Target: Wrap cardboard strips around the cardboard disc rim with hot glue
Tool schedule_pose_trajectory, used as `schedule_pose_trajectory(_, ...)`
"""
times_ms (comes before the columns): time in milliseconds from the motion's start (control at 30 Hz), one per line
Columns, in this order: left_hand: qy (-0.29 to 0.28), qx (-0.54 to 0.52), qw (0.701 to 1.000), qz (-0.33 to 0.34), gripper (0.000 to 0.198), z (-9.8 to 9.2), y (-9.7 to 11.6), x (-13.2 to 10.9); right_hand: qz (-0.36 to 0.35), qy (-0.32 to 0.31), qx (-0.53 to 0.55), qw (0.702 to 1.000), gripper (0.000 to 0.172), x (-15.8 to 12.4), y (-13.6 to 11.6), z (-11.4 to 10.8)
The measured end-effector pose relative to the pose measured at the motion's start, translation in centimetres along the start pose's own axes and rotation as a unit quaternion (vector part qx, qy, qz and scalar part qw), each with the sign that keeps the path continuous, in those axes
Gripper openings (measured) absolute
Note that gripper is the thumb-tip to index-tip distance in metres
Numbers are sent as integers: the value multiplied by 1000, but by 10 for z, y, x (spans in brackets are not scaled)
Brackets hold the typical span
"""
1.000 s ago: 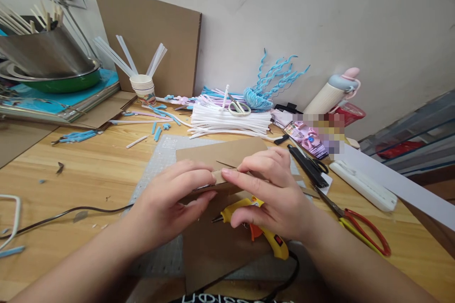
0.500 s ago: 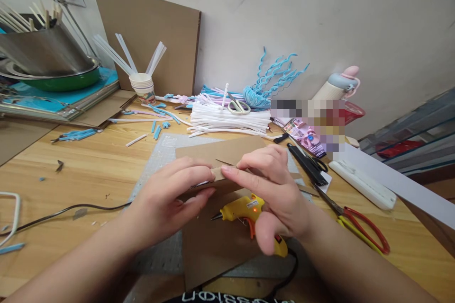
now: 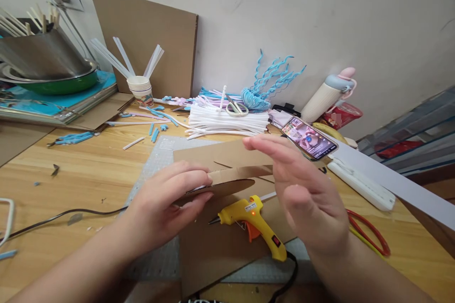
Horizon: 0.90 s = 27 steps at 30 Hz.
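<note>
My left hand (image 3: 170,203) pinches the left end of a small cardboard piece (image 3: 232,181), a strip standing on a flat oval base, held just above a larger cardboard sheet (image 3: 220,246). My right hand (image 3: 302,184) hovers to the right of the piece with its fingers stretched out and nothing in it. A yellow hot glue gun (image 3: 252,222) lies on the cardboard sheet below both hands, its light glowing and its nozzle pointing left.
A grey cutting mat (image 3: 159,161) lies under the cardboard. Red-handled scissors (image 3: 369,236) lie at right, a lit phone (image 3: 308,130) and a white bar (image 3: 360,184) behind them. White strips (image 3: 227,120), blue curly wires (image 3: 273,80) and a paper cup (image 3: 140,87) stand near the wall.
My right hand has let go of the cardboard piece and lifted away to the right, fingers now spread. The left hand still holds the piece. The glue gun shows fully.
</note>
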<state>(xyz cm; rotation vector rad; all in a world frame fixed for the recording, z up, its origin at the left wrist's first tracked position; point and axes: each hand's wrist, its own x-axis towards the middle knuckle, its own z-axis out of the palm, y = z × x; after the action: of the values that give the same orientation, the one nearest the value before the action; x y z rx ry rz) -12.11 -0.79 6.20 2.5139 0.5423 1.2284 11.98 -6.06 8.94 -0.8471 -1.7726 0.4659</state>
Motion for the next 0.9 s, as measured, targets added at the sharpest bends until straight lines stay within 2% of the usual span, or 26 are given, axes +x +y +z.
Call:
schedule_pose_trajectory(133, -4, 11, 1000, -3, 26, 0, -1, 0, 100, 14, 158, 982, 41, 14, -7, 0)
schedule_pose_trajectory(233, -4, 17, 1000, -8, 24, -1, -1, 0, 195, 48, 287, 937, 26, 23, -5, -2)
schedule_pose_trajectory(300, -3, 15, 1000, -7, 24, -1, 0, 0, 223, 51, 351, 908, 14, 26, -2, -6)
schedule_pose_trajectory(367, -3, 14, 1000, -6, 24, -1, 0, 0, 221, 29, 401, 888, 8, 26, 0, -8)
schedule_pose_trajectory(467, 0, 11, 1000, -4, 23, 0, 0, -1, 194, -4, 452, 871, 16, 26, 1, -10)
schedule_pose_trajectory(633, -3, 14, 1000, -10, 25, 0, -2, -4, 158, -26, 485, 860, 50, 27, -1, -7)
schedule_pose_trajectory(800, -1, 20, 1000, -3, 24, 0, -1, -2, 156, -23, 505, 849, 54, 30, -5, -7)
schedule_pose_trajectory(900, 0, 24, 1000, -2, 23, 0, 0, -1, 164, -24, 535, 829, 57, 29, -1, -10)
